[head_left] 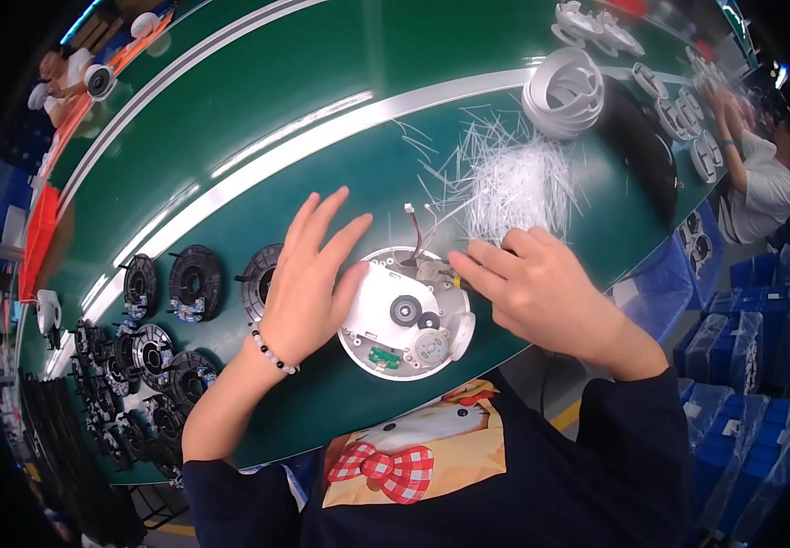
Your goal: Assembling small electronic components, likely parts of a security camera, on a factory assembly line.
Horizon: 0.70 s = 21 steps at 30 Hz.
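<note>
On the green table before me lies a round white plastic housing (372,315) with its inside facing up. It holds black gears (405,311), a small green circuit board (383,357) and a round white part near its lower right edge. Dark wires with a white connector (409,209) stick up past its far rim. My left hand (308,274) is open, fingers spread, with the thumb by the housing's left side. At the upper right rim, my right hand (536,290) has curled fingers and fingertips close together; whatever they pinch is hidden.
Thin white plastic strips (518,187) lie piled beyond my right hand. Stacked white rings (564,96) stand behind them. Several black round parts (196,283) cover the table at left. White parts (678,117) lie near a co-worker (765,178) at right. Blue bins (733,338) stand beyond the table edge.
</note>
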Tool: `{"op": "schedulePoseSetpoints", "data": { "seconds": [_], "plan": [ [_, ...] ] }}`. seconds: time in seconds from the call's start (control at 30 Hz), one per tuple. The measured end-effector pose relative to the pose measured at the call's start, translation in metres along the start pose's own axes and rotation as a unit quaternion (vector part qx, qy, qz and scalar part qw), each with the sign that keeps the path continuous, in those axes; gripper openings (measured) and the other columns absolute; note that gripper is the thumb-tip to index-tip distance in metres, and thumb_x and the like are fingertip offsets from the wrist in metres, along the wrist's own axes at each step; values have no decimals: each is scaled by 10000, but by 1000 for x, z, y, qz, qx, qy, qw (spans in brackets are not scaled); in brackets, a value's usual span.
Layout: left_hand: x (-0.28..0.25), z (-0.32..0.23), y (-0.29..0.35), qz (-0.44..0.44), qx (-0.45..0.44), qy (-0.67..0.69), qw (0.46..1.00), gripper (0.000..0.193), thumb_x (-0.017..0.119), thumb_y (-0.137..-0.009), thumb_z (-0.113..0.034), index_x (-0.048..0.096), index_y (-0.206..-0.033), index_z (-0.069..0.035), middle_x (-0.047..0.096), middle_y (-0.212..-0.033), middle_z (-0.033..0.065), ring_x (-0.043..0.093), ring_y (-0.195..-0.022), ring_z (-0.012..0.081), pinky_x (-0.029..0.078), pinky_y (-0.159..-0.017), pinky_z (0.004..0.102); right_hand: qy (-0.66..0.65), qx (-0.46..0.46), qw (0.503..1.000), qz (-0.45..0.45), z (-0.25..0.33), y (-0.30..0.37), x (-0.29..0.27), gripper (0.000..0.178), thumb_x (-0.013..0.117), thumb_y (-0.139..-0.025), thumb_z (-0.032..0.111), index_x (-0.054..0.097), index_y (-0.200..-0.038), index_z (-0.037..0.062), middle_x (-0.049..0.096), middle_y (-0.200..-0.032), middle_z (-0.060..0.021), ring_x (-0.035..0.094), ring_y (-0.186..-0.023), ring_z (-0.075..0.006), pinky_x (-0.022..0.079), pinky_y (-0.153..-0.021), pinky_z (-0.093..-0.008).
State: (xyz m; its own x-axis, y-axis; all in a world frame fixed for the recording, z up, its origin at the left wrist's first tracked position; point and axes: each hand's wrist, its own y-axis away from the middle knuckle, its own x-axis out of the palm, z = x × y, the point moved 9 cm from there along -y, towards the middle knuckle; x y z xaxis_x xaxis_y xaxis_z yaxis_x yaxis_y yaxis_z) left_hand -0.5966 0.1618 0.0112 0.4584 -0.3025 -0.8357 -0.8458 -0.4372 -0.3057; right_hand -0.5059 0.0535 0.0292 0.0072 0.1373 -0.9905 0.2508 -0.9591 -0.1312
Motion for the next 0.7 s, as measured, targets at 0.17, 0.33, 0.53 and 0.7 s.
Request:
{"op": "schedulePoseSetpoints", "data": {
  "seconds": [0.17,0.33,0.53,0.7],
  "plan": [
    [6,-5,-7,22,32,8,999,324,630,-701,-90,572,-1018,-61,395,-1262,157,327,-1187,394,347,-934,426,-2,-3,1000,8,-2,1,-1,497,597,-545,54,565,-1040,46,528,-931,-17,461,-680,-179,392,-605,-287],
    [16,1,-11,14,33,95,995,236,655,-687,-113,615,-906,-36,501,-1159,152,433,-1114,361,382,-905,400,-10,-9,1000,2,-2,2,-1,487,595,-551,46,566,-1038,44,529,-929,-20,465,-678,-179,402,-611,-290],
    [45,19,-16,47,-78,336,937,110,654,-704,-84,639,-786,-11,598,-1021,119,560,-977,228,436,-843,327,-33,-7,999,-7,-4,5,0,484,597,-550,49,567,-1033,41,538,-948,-22,469,-669,-181,412,-600,-300],
    [39,50,-12,-27,-195,490,849,213,595,-758,-53,594,-970,-35,587,-1035,102,550,-961,169,463,-790,282,-135,27,990,-5,-19,18,-10,535,620,-517,47,562,-1048,33,565,-928,-37,503,-677,-201,411,-598,-290]
  ]
}}
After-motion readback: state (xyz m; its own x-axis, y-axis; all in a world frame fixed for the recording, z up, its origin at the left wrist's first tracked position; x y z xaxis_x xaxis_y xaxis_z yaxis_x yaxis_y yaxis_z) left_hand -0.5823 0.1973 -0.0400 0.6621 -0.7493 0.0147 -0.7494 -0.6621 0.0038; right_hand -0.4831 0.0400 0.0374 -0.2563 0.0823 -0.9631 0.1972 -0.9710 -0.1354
